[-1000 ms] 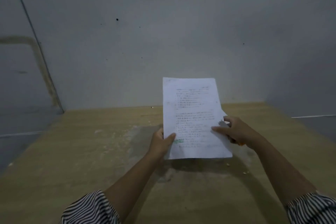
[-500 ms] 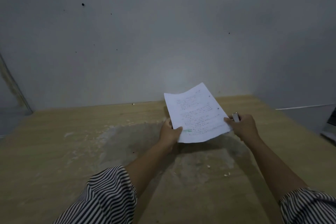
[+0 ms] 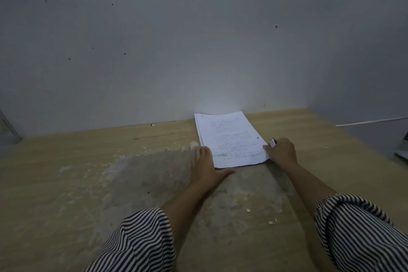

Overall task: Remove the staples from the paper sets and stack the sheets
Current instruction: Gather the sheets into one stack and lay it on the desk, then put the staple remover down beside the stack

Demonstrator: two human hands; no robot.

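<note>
A stack of white printed sheets (image 3: 229, 139) lies flat on the wooden table (image 3: 77, 161), its far end near the wall. My left hand (image 3: 205, 165) rests flat against the stack's near left corner, fingers apart, thumb along the near edge. My right hand (image 3: 281, 152) presses on the stack's near right corner and is closed around a small metal tool (image 3: 273, 142), likely a staple remover, whose tip sticks out above the fingers. Any staple on the sheets is too small to see.
A grey wall (image 3: 198, 40) rises right behind the table. The tabletop has a worn grey patch (image 3: 154, 174) with pale crumbs scattered on it. A white cable (image 3: 371, 122) runs along the right wall, and a dark object (image 3: 403, 150) sits at the right edge.
The sheets were held up in the air in both hands; now they lie flat on the table near the wall. Both hands came down with them and rest at the near corners.
</note>
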